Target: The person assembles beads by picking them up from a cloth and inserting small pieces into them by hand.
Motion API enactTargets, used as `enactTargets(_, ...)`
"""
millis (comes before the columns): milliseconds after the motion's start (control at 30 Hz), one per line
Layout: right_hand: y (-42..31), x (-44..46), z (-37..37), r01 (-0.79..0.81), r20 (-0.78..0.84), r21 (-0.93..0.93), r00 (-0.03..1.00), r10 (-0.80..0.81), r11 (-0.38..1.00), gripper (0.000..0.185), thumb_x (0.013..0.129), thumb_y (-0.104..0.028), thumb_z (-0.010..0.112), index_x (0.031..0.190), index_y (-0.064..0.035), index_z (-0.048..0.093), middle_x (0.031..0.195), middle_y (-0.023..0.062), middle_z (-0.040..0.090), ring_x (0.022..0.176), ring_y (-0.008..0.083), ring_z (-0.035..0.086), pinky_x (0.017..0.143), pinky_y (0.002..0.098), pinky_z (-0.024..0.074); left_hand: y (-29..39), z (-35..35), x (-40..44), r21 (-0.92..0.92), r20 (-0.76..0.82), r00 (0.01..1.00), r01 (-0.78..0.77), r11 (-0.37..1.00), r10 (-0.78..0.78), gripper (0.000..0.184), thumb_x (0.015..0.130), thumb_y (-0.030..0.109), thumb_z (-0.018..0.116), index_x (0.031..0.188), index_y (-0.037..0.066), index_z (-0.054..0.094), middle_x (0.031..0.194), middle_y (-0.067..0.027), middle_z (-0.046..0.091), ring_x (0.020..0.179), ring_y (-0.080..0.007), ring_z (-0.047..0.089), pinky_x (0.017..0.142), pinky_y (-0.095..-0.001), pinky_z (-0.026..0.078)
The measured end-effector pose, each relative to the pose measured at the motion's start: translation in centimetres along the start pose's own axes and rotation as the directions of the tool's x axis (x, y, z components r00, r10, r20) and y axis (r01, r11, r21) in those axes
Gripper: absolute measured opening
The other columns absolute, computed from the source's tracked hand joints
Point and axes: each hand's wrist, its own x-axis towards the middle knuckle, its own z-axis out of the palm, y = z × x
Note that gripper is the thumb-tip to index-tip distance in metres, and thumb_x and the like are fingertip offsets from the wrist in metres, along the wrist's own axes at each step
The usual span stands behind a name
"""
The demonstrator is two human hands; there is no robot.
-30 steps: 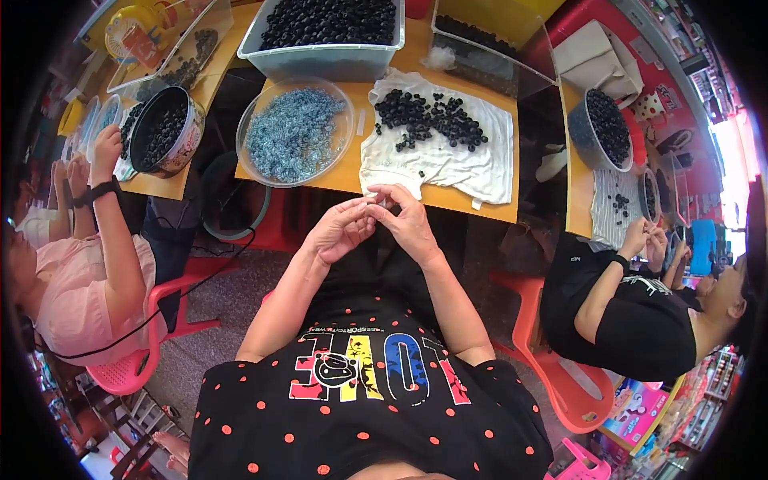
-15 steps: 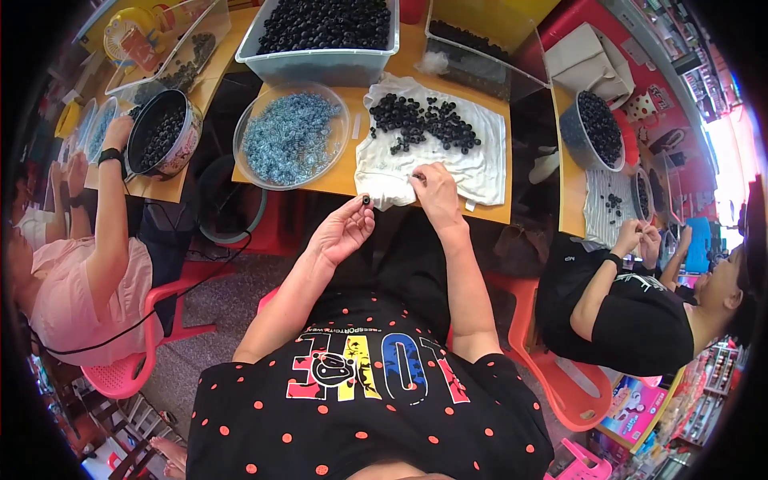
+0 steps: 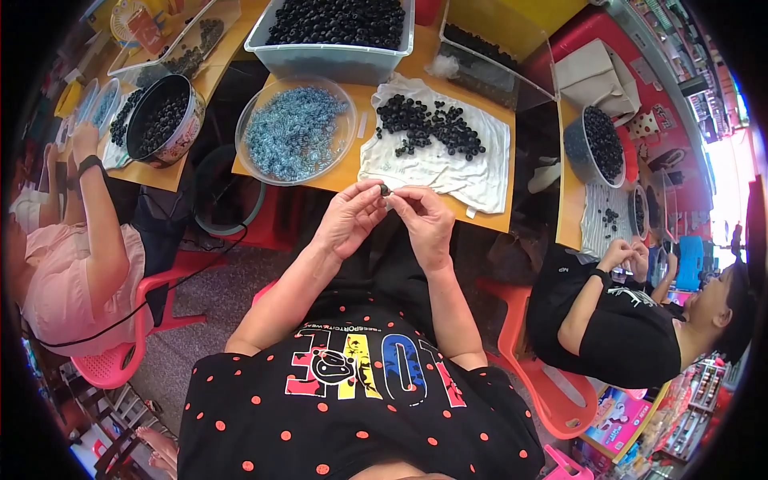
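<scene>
Just off the table's front edge, my left hand [image 3: 352, 218] pinches a small round black part [image 3: 385, 190] between thumb and fingertips. My right hand [image 3: 424, 224] meets it there, thumb and forefinger pressed together against the part. Whatever sits between the right fingertips is too small to make out. Beyond both hands lies a white cloth [image 3: 412, 168], and on it is a loose heap of similar black parts [image 3: 452, 130]. To the left stands a clear round bowl [image 3: 242, 152] of small bluish transparent pieces [image 3: 292, 132].
A large plastic bin [image 3: 328, 62] full of black parts stands at the back. Right of it is a clear box [image 3: 476, 78]. Seated co-workers flank me: one in pink [image 3: 80, 276] on the left, one in black [image 3: 624, 328] on the right, each at another table.
My right hand has left the cloth's front edge and come left to the black part in my left hand. The left hand has shifted slightly right and up.
</scene>
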Motion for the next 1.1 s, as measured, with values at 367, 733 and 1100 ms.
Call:
enactTargets(367, -0.3, -0.5, 0.4, 0.266, -0.007, -0.301, 0.960, -0.281, 0.916, 0.016, 0.073, 0.002, 0.076, 0.086, -0.0008, 0.067, 0.085, 0.0088, 0.068, 0.075, 0.0175, 0.066, 0.067, 0.0267, 0.0529, -0.2, 0.1, -0.1, 0.091, 0.042, 0.996, -0.080, 0.993, 0.076, 0.019, 0.090, 0.005, 0.061, 0.108, -0.001, 0.062, 0.100, -0.0084, 0.066, 0.087, -0.0139, 0.064, 0.082, -0.0280, 0.054)
enactTargets(733, -1.2, -0.4, 0.0, 0.157, 0.088, -0.232, 0.986, -0.140, 0.960, 0.025, 0.071, -0.002, 0.078, 0.094, -0.0022, 0.067, 0.089, 0.0057, 0.066, 0.070, 0.0140, 0.059, 0.065, 0.0248, 0.0493, 1.0, -1.0, -0.1, 0.172, 0.202, 0.972, 0.081, 0.982, -0.116, 0.026, 0.087, 0.011, 0.068, 0.109, 0.002, 0.059, 0.101, -0.0054, 0.062, 0.090, -0.0127, 0.062, 0.082, -0.0272, 0.053)
enactTargets(1100, 0.0, -2.2, -0.3, 0.268, 0.175, -0.253, 0.958, -0.228, 0.929, 0.025, 0.077, 0.000, 0.072, 0.101, -0.0017, 0.069, 0.084, 0.0090, 0.068, 0.076, 0.0176, 0.063, 0.068, 0.0272, 0.0500, -1.0, -2.9, -0.1, 0.095, 0.309, 0.903, 0.283, 0.954, -0.298, 0.035, 0.084, 0.016, 0.072, 0.112, 0.006, 0.053, 0.096, 0.0001, 0.059, 0.084, -0.0085, 0.060, 0.075, -0.0218, 0.051)
